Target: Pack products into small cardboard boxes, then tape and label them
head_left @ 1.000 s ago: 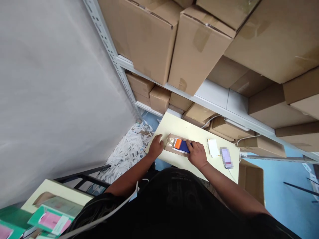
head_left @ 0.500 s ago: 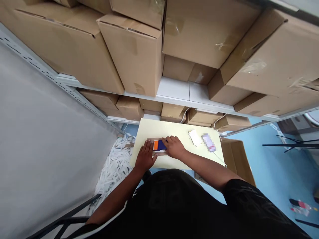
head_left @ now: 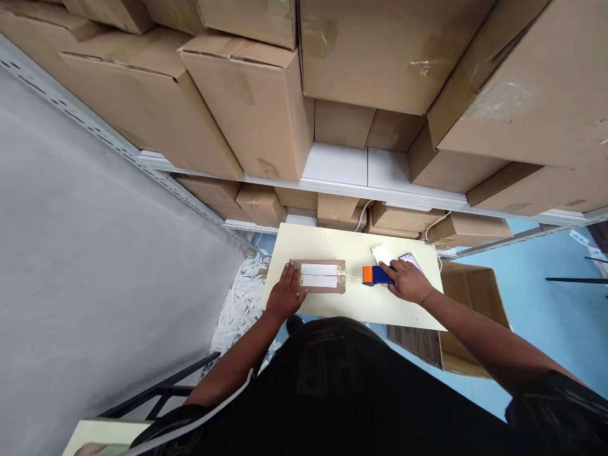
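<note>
A flat cardboard package (head_left: 320,291) lies on the pale yellow table (head_left: 311,237), with white label strips (head_left: 319,275) along its top. My left hand (head_left: 284,291) rests on the package's left end, fingers stretched out and thumb apart. Clear tape (head_left: 341,274) covers the right end of the package, and a thin clear strip seems to run from there toward the tape dispenser (head_left: 379,275). That dispenser is dark blue with an orange front, and my right hand (head_left: 409,281) is wrapped around its right end, right of the package.
White papers (head_left: 380,253) and a phone (head_left: 409,258) lie behind my right hand. An open cardboard box (head_left: 468,310) stands on the floor at the table's right. Paper scraps (head_left: 240,304) are heaped on the left. Shelves with cardboard boxes (head_left: 242,107) rise over the table's back.
My right hand has moved right with the tape dispenser, off the package, uncovering its white labels. My left hand stays on the package's left end. The view has shifted slightly.
</note>
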Demonstrator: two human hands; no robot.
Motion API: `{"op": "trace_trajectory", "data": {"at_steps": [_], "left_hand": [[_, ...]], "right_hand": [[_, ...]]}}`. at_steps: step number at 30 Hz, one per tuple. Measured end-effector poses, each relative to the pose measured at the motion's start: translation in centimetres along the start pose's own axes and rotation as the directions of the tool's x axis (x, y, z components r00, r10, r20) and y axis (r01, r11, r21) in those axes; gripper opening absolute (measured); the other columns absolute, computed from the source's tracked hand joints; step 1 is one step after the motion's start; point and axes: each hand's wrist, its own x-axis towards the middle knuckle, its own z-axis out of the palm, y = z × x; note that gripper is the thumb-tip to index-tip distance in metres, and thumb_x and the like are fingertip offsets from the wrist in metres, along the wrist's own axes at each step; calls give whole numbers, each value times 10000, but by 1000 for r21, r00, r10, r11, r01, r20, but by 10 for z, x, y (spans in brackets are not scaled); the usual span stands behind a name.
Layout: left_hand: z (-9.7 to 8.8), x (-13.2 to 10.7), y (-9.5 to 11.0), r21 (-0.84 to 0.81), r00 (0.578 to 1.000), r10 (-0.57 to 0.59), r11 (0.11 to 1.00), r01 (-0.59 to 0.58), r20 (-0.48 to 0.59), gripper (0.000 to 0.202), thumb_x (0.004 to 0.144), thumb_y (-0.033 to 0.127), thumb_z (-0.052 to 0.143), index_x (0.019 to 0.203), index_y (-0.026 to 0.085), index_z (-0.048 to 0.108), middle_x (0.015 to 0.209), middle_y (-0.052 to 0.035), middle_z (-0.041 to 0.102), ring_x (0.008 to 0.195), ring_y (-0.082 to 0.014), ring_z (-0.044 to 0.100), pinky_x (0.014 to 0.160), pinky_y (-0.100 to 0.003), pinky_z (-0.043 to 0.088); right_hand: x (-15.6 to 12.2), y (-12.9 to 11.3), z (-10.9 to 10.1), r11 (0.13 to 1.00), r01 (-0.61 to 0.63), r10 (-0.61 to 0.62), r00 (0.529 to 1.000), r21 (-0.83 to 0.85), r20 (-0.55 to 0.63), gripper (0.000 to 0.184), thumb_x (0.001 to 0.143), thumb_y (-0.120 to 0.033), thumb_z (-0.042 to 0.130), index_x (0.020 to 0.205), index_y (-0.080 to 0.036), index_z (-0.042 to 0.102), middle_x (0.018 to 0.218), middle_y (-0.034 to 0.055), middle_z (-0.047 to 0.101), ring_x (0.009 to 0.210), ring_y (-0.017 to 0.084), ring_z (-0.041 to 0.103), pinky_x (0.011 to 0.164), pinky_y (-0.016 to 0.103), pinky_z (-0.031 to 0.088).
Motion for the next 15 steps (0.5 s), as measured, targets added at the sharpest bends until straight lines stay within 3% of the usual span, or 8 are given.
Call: {"op": "trace_trajectory", "data": {"at_steps": [8, 10, 12, 15], "left_hand": [[5, 0, -3, -130, 1000, 1, 992, -1, -1, 809, 1009, 483, 502, 1660, 133, 173, 1735, -167, 114, 1605, -352, 74, 1284, -563, 207], [3, -1, -5, -193, 1000, -3, 981, 4, 6, 813, 1004, 455, 521, 1665, 150, 157, 1739, -157, 98, 1605, -358, 64, 1284, -575, 198], [0, -4, -9, -286, 1000, -10, 958, 15, 20, 840, 986, 405, 555, 1672, 182, 125, 1744, -139, 78, 1605, -353, 66, 1288, -565, 194], [3, -12, -21, -482, 996, -94, 872, 87, 11, 929, 912, 284, 612, 1677, 237, 88, 1751, -106, 59, 1606, -333, 89, 1296, -525, 196]], "right_hand": [[54, -38, 63, 979, -101, 51, 963, 176, 265, 635, 841, -244, 664, 1464, -165, 576, 1231, 205, 652, 1106, 350, 598, 958, 434, 442], [50, -36, 81, 920, -240, 134, 935, 310, 327, 650, 798, -233, 690, 1440, -189, 600, 1236, 165, 671, 1109, 322, 623, 955, 396, 461], [39, -32, 97, 807, -418, 279, 892, 417, 355, 640, 811, -241, 661, 1445, -201, 586, 1239, 123, 689, 1104, 280, 648, 935, 348, 481], [23, -31, 115, 673, -601, 458, 797, 431, 394, 503, 901, -285, 546, 1394, -198, 600, 1109, 88, 736, 986, 236, 691, 819, 304, 502]]}}
